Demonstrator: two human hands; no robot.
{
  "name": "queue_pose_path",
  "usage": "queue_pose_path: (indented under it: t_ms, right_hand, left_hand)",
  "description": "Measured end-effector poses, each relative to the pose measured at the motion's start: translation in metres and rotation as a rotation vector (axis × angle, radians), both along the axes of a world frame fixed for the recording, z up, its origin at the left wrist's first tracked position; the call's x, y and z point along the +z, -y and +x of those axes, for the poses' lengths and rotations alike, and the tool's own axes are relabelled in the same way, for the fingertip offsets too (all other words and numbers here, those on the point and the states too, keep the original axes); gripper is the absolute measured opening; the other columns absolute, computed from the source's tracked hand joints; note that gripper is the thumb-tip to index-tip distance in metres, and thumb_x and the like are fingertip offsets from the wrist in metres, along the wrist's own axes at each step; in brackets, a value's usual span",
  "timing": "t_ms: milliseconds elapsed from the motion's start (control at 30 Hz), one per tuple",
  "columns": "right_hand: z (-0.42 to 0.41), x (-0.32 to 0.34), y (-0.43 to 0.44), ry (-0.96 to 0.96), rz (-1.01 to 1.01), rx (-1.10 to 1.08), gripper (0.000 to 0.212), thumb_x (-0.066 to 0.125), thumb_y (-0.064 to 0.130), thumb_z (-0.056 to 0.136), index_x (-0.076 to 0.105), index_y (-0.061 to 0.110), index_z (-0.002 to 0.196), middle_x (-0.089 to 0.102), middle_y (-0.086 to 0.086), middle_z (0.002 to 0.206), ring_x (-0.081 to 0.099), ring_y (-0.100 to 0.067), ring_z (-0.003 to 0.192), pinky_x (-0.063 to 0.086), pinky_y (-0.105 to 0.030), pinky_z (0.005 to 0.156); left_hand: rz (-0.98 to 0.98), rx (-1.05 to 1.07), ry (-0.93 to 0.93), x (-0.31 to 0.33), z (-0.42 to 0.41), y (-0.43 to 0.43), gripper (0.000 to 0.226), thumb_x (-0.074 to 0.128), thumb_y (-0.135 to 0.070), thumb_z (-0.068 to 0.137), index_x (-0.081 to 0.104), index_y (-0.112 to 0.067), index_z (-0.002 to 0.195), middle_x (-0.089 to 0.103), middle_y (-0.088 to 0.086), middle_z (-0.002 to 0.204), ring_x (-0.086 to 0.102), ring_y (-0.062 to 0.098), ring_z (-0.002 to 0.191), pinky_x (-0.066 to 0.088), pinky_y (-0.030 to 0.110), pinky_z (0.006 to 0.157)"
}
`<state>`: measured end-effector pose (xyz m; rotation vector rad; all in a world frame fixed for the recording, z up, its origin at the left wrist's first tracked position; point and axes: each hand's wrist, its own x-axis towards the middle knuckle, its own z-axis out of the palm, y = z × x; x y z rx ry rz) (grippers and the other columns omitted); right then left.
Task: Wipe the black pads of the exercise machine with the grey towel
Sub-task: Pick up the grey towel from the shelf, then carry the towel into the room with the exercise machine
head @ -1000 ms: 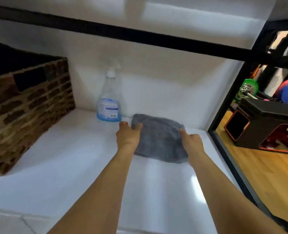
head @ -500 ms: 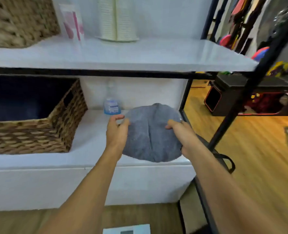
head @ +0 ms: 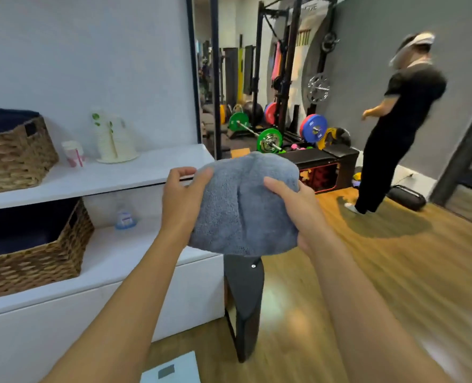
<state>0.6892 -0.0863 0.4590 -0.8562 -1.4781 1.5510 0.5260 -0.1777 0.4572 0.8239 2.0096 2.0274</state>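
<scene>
A folded grey terry towel (head: 243, 205) is gripped chest-high between the left hand (head: 183, 194) and right hand (head: 298, 208), clear of the white shelf (head: 113, 172). No black machine pad has apparently been wiped; the whole wiping job seemingly remains.

The upper white shelf (head: 146, 172) carries a wicker basket (head: 10, 156) at its left end, a small pink-and-white cup (head: 73, 153) and a cream ribbed holder (head: 115, 139) near the middle. The lower shelf (head: 135, 252) bears a second wicker basket (head: 35, 258) and a spray bottle (head: 124, 218) toward the back wall. On the wooden floor (head: 367, 272) a white scale (head: 171, 369) lies at the bottom edge, and a black box bench (head: 326, 161) stands farther off
</scene>
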Motion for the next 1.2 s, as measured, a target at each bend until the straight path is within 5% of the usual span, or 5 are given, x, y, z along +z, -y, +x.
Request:
queue_pose_path:
  t_ms: [300, 467, 1033, 1200]
  right_hand:
    - [0.363, 0.021, -0.023, -0.052, 0.077, -0.501, 0.05, 0.078, 0.034, 0.078, 0.057, 0.023, 0.122, 0.07, 0.005, 0.113, 0.068, -0.013, 0.101, 0.056, -0.041, 0.089]
    - [0.495, 0.02, -0.058, -0.036, 0.063, -0.702, 0.033, 0.074, 0.029, 0.084, 0.063, 0.021, 0.114, 0.074, 0.004, 0.103, 0.072, -0.011, 0.087, 0.056, -0.026, 0.067]
    - [0.673, 0.027, -0.493, 0.02, -0.003, -0.997, 0.024, 0.063, 0.013, 0.084, 0.064, 0.019, 0.108, 0.073, -0.002, 0.101, 0.067, -0.021, 0.094, 0.05, -0.032, 0.072]
    - [0.731, 0.011, -0.672, 0.007, 0.039, -1.055, 0.021, 0.061, 0.014, 0.084, 0.065, 0.023, 0.103, 0.072, 0.001, 0.1, 0.066, -0.019, 0.094, 0.052, -0.035, 0.076]
  left_hand:
    - [0.099, -0.415, -0.032, 0.014, 0.341, -0.103, 0.029, 0.067, -0.035, 0.085, 0.062, -0.018, 0.108, 0.062, -0.009, 0.102, 0.058, 0.004, 0.09, 0.044, 0.02, 0.072]
    - [0.095, -0.64, 0.002, 0.003, 0.475, -0.183, 0.029, 0.067, -0.032, 0.086, 0.061, -0.017, 0.111, 0.063, -0.002, 0.106, 0.058, 0.005, 0.086, 0.043, 0.017, 0.067]
    - [0.097, -0.943, -0.077, 0.007, 0.66, -0.664, 0.037, 0.07, -0.036, 0.083, 0.062, -0.017, 0.113, 0.064, 0.0, 0.111, 0.061, 0.02, 0.104, 0.049, 0.039, 0.093]
    - [0.103, -0.94, -0.111, 0.003, 0.725, -0.837, 0.033, 0.068, -0.032, 0.087, 0.061, -0.016, 0.115, 0.062, -0.004, 0.11, 0.057, 0.011, 0.097, 0.041, 0.02, 0.077]
